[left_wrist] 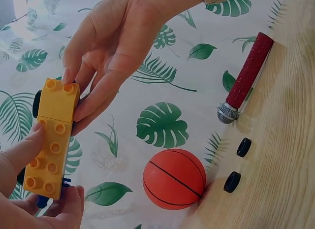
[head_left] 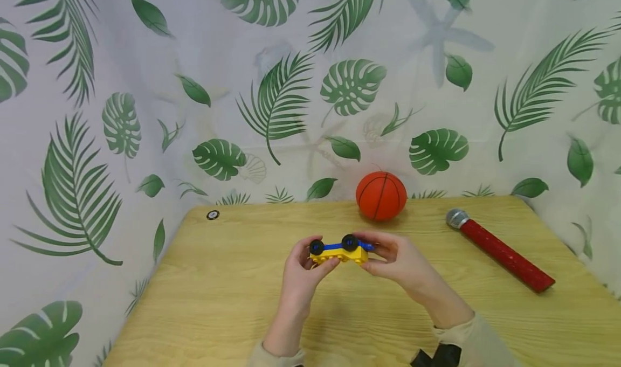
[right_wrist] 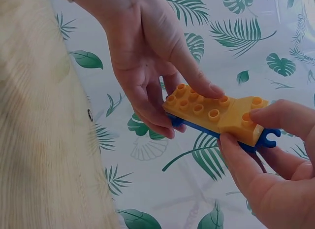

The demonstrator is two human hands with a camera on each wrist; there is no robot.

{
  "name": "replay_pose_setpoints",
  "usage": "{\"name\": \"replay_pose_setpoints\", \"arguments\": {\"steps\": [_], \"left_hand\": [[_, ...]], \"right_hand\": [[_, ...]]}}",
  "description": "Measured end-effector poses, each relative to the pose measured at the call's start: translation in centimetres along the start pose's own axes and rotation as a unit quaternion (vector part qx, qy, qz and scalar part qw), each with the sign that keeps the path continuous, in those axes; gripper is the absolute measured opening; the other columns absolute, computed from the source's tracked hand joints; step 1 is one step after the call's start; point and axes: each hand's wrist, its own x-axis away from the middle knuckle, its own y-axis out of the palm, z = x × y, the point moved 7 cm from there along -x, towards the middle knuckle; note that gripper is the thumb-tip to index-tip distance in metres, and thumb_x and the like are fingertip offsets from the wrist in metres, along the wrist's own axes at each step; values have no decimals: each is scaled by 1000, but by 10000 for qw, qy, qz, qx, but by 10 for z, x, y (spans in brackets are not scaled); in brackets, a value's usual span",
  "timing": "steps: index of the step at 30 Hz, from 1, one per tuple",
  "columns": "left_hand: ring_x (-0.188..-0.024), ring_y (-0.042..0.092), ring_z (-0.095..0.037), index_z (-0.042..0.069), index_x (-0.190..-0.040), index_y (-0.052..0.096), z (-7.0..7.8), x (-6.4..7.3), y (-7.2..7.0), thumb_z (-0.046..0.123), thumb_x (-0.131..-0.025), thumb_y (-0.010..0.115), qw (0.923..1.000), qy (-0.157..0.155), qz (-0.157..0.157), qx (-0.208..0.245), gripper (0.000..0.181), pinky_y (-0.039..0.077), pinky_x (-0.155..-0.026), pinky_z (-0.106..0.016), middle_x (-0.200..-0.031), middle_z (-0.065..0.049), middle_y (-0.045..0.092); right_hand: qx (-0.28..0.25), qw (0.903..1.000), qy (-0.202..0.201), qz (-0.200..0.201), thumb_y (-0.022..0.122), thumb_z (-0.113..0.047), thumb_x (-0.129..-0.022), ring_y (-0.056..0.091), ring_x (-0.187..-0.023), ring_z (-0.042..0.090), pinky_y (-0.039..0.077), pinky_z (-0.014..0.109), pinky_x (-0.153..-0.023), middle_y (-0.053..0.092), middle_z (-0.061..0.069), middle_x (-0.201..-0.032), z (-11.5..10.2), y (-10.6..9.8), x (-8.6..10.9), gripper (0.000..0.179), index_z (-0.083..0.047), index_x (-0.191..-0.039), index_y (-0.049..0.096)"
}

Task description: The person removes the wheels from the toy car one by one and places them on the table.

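A toy block car (head_left: 339, 255) has a yellow studded body on a blue chassis, with a blue hook (right_wrist: 269, 137) at one end. My left hand (head_left: 301, 272) grips its left end, thumb on the studs. At the right end my right hand (head_left: 399, 259) pinches the body between thumb and fingers. The car is held above the table with its studs towards me. Black wheels (head_left: 350, 242) sit along its upper side. In the right wrist view, the visible blue side shows no wheels.
On the wooden table (head_left: 233, 281) stand an orange ball (head_left: 381, 196) at the back and a red microphone (head_left: 506, 255) to the right. Two loose black wheels (left_wrist: 232, 181) rest near the ball. A small black-and-white disc (head_left: 212, 215) lies back left. Leaf-patterned cloth (head_left: 291, 97) hangs behind.
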Motion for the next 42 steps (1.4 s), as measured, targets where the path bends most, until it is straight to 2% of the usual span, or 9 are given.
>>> {"name": "replay_pose_setpoints", "arguments": {"steps": [6, 11, 14, 19, 24, 29, 36, 42], "left_hand": [[-97, 64, -15, -1, -114, 61, 2, 0, -4, 6, -82, 80, 9994, -6, 68, 334, 37, 56, -85, -26, -106, -6, 63], [-98, 69, -17, -3, -117, 57, 3, 0, -2, -1, -83, 76, 9946, -156, -166, 1015, 39, 58, -87, -34, -106, -6, 61], [-101, 69, -19, -4, -120, 55, 3, 1, 0, -3, -84, 74, 9919, -220, -268, 1219, 40, 57, -89, -39, -108, -8, 59], [-102, 68, -20, -4, -121, 54, 3, 1, 1, -2, -85, 74, 9920, -221, -284, 1207, 41, 57, -90, -39, -110, -8, 61], [-102, 68, -20, -5, -123, 50, 1, 1, 2, -2, -87, 72, 9887, -250, -360, 1437, 43, 56, -91, -41, -112, -6, 64], [-98, 69, -17, -5, -126, 49, 1, 0, 4, -3, -87, 70, 9871, -227, -365, 1542, 44, 56, -91, -44, -114, -7, 64], [-98, 68, -18, 10, -119, 56, 1, 0, 5, -2, -88, 70, 9870, -258, -340, 1549, 36, 56, -92, -45, -105, -7, 64], [-99, 69, -19, 9, -125, 53, 2, 3, 6, 0, -88, 69, 9876, -334, -333, 1499, 41, 55, -92, -47, -102, -7, 66]], "right_hand": [[18, 9998, 104, -188, 69, 1, -88, 63, -107, 3, 56, 24, -88, 51, 31, -138, 6, 6, -1, 59, 15, -140, 43], [-27, 9993, 102, -366, 68, 3, -88, 61, -109, 2, 55, 22, -89, 48, 31, -141, 10, 12, -4, 60, 15, -141, 42], [-58, 9989, 117, -454, 69, 2, -88, 61, -112, 2, 54, 21, -91, 45, 31, -145, 11, 13, -4, 62, 13, -142, 41], [108, 9982, 7, -583, 71, -4, -90, 61, -114, 5, 54, 24, -92, 48, 24, -141, 9, 16, -3, 59, 10, -141, 45], [338, 9981, 24, -506, 68, -13, -94, 61, -112, 6, 54, 24, -91, 54, 13, -134, 9, 17, -4, 53, 5, -140, 50], [412, 9985, 31, -367, 64, -17, -97, 60, -111, 6, 52, 21, -92, 54, 16, -133, 7, 17, -4, 49, 5, -139, 51], [214, 9994, 183, -222, 60, -21, -100, 62, -106, 7, 54, 21, -90, 53, 22, -135, 8, 19, -4, 47, 6, -138, 51], [118, 9995, 287, 55, 60, -26, -100, 65, -103, 10, 56, 25, -89, 58, 19, -134, 12, 21, -7, 46, 4, -135, 55]]}}
